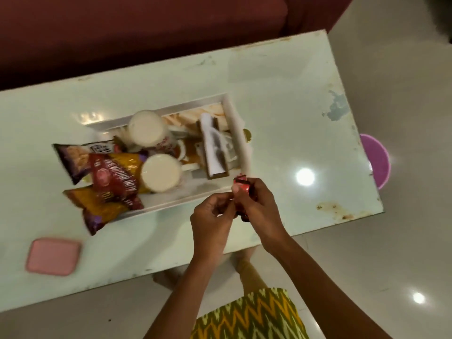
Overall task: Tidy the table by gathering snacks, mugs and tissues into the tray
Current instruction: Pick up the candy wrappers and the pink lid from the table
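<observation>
A white rectangular tray (171, 107) sits mid-table. Inside it are two upside-down white mugs (146, 129) (160, 173), a brown tissue box (214, 150) with white tissue showing, and snack packets: a purple one (73, 159), a red one (110, 178) and a yellow-orange one (102, 207) that overhangs the tray's left end. Just off the tray's near right corner, my right hand (259, 204) grips a small red snack wrapper (241, 192). My left hand (211, 218) pinches the same wrapper from the left, fingers curled.
A pink square lid or container (52, 256) lies near the table's front left edge. A small gold round object (247, 135) sits beside the tray's right wall. A purple tub (376, 160) stands on the floor past the table's right end. A maroon sofa (146, 33) runs behind.
</observation>
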